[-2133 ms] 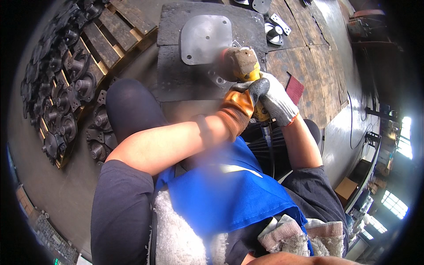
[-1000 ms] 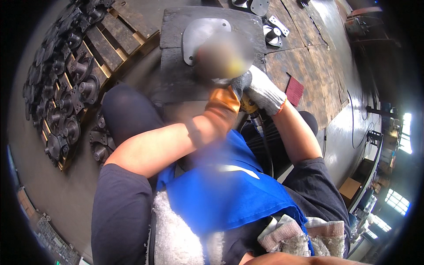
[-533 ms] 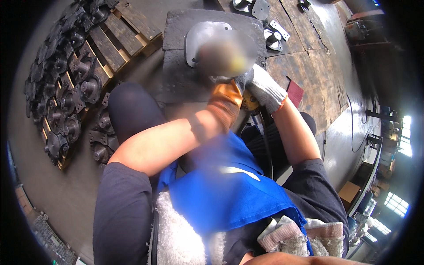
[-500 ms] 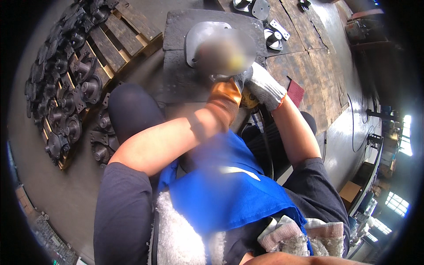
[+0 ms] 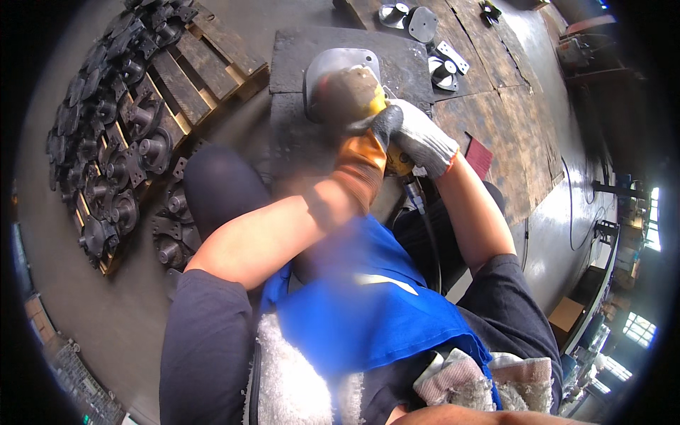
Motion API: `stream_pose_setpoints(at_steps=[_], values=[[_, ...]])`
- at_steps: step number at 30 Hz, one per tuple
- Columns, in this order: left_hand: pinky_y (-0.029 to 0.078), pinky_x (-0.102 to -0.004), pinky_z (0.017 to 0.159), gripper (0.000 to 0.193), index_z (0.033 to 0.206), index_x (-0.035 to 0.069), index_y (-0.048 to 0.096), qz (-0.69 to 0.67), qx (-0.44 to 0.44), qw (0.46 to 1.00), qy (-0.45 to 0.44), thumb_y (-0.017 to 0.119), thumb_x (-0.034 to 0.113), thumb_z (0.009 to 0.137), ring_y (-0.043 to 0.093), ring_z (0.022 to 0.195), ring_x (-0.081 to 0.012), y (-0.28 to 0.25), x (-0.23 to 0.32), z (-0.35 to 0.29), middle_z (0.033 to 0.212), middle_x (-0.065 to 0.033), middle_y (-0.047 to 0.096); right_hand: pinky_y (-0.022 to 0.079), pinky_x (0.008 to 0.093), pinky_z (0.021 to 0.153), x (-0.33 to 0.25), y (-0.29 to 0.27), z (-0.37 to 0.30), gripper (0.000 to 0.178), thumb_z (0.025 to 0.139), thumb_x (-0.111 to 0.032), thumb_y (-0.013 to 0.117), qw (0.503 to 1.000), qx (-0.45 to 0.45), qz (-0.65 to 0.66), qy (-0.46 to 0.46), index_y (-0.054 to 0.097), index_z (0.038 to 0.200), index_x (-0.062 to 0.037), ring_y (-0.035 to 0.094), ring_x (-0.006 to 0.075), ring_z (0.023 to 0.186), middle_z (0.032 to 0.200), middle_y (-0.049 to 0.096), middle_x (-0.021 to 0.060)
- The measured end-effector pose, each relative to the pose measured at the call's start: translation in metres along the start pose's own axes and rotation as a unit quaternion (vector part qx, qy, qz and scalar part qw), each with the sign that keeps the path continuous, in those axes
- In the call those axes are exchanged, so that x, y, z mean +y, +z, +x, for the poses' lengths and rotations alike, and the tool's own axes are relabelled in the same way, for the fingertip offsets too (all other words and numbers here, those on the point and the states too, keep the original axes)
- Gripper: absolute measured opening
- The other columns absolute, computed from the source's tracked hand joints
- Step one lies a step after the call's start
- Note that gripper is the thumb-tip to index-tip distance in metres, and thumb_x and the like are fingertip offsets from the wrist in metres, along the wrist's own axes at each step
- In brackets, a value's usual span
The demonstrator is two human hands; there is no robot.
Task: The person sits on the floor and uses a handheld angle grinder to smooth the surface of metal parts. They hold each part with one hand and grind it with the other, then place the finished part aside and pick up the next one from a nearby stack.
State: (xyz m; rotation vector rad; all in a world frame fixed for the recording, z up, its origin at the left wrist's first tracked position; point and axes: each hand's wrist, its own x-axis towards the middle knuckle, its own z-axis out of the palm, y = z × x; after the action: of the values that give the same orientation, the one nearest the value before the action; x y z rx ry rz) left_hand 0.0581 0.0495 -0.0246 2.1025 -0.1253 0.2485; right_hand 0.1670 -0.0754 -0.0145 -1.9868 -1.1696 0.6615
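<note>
Both my gloved hands are wrapped round a yellow air grinder point(image 5: 399, 163) with a blurred round disc point(image 5: 348, 93) at its head. My left hand point(image 5: 373, 138), in an orange and black glove, closes on the tool just behind the head. In a white knit glove, my right hand point(image 5: 423, 136) grips its body from the right side. Under the disc lies a flat grey metal plate point(image 5: 333, 58) with rounded corners and a hole near its far right corner. The disc hides much of the plate; whether they touch I cannot tell. An air hose point(image 5: 432, 237) trails from the grinder's rear end.
The plate rests on a dark worktop point(image 5: 287, 134). On the wooden boards point(image 5: 489, 113) at right are a dark red pad point(image 5: 479, 157) and several metal parts point(image 5: 444, 73). At left, a wooden pallet point(image 5: 202, 67) bears many flanged metal castings point(image 5: 152, 149).
The disc has moved left over the plate, uncovering its far right corner. The whole view has shifted slightly. Both hands keep their hold on the grinder.
</note>
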Motion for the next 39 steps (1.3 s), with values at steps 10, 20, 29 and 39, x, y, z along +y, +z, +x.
stream_pose_setpoints(at_steps=[10,20,29,39], values=[[0.045,-0.0328,0.093,0.039,0.128,0.003,0.049,0.194,-0.195,0.960,-0.048,0.050,0.015,0.091,0.057,0.107,-0.0228,-0.001,-0.002,-0.008,0.120,-0.0133,0.057,0.046,0.0307,0.079,-0.045,0.003,0.003,0.024,0.083,-0.011,0.059,0.977,0.029,0.095,0.191,0.062,0.104,-0.0001,0.056,0.0161,0.086,0.095,0.062,0.0077],[0.050,-0.0322,0.085,0.036,0.123,0.001,0.054,0.382,-0.020,0.909,0.162,0.051,0.014,0.089,0.063,0.095,-0.0239,-0.006,-0.037,0.048,0.115,-0.0132,0.061,0.051,0.0278,0.073,0.014,-0.022,0.031,0.021,0.088,-0.013,0.058,0.994,0.089,-0.035,-0.059,0.063,0.104,-0.0007,0.059,0.0114,0.084,0.096,0.066,0.0059],[0.045,-0.0335,0.096,0.039,0.126,-0.002,0.052,0.413,0.155,0.896,0.056,0.050,0.020,0.093,0.058,0.113,-0.0303,0.089,-0.106,0.116,0.125,-0.0129,0.059,0.053,0.0286,0.078,0.035,-0.051,0.017,0.035,0.096,-0.030,0.055,0.988,0.128,0.024,-0.078,0.057,0.118,-0.0039,0.062,0.0142,0.093,0.110,0.063,0.0068],[0.047,-0.0346,0.089,0.035,0.122,0.000,0.052,0.208,-0.011,0.958,-0.198,0.050,0.019,0.092,0.058,0.105,-0.0295,0.043,-0.059,0.091,0.116,-0.0130,0.058,0.053,0.0253,0.071,0.018,-0.040,0.026,0.034,0.093,-0.028,0.057,0.993,0.108,-0.052,0.012,0.059,0.114,-0.0011,0.063,0.0131,0.086,0.102,0.065,0.0070]])
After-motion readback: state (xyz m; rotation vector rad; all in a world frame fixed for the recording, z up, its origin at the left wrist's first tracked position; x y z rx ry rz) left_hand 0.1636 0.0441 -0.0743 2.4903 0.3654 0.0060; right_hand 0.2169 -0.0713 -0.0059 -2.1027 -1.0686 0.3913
